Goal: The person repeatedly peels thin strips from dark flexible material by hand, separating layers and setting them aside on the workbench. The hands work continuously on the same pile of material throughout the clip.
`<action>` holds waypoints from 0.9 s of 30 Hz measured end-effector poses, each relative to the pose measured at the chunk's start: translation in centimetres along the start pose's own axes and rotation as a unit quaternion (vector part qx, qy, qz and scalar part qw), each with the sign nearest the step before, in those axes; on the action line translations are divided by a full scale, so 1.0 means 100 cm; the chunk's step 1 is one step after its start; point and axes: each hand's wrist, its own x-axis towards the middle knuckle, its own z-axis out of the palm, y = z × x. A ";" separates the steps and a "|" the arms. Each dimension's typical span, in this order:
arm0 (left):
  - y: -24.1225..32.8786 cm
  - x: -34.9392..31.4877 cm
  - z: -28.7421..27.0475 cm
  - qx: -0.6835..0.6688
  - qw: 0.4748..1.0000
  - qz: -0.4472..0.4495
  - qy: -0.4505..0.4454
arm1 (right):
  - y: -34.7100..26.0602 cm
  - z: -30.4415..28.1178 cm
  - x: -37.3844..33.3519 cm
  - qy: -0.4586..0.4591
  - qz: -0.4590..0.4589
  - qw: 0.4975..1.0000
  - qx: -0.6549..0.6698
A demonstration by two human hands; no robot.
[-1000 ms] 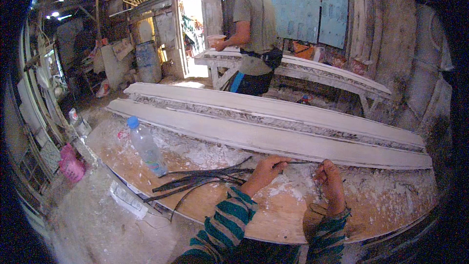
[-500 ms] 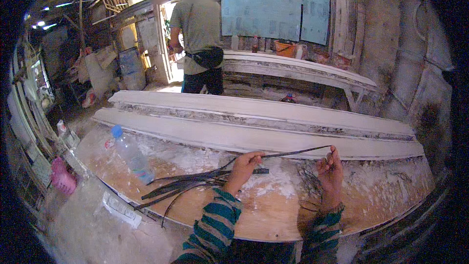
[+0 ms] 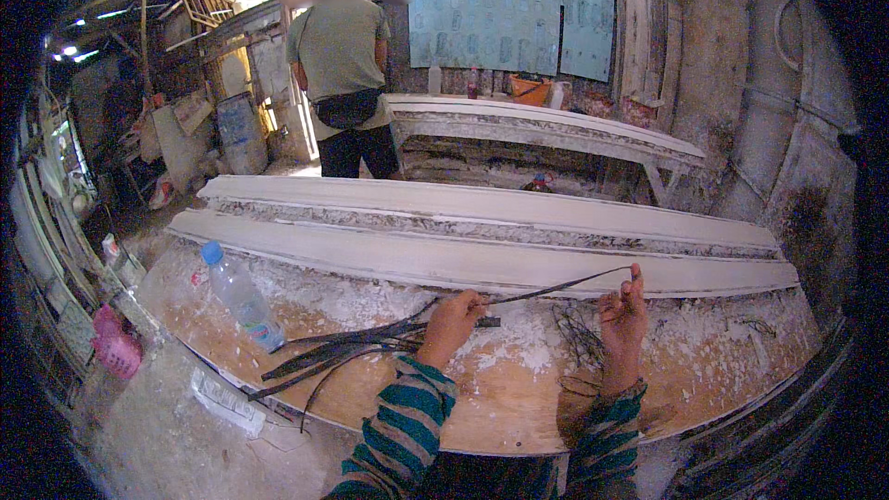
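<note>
My left hand is closed in a pinch on a thin black strip. The strip runs rightward to my right hand, which pinches its far end at the raised fingertips. Between the hands it hangs slightly bowed above the plywood tabletop. Under and left of my left hand lies a bundle of longer, flat black strips, fanned out toward the table's left edge. A loose tangle of thin black strands rests just left of my right hand.
Two long white plaster-like mouldings lie along the table's far side. A clear bottle with a blue cap tilts at the left. Behind are a person and a white bench. A pink bag sits far left.
The strip between my hands now sags a little where it was nearly straight. The person behind has turned, bringing the arms in. The whole view has shifted slightly.
</note>
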 end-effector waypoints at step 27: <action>0.036 -0.013 0.029 -0.473 0.848 -0.226 -0.078 | 0.084 0.005 -0.025 -0.080 0.186 0.815 -0.542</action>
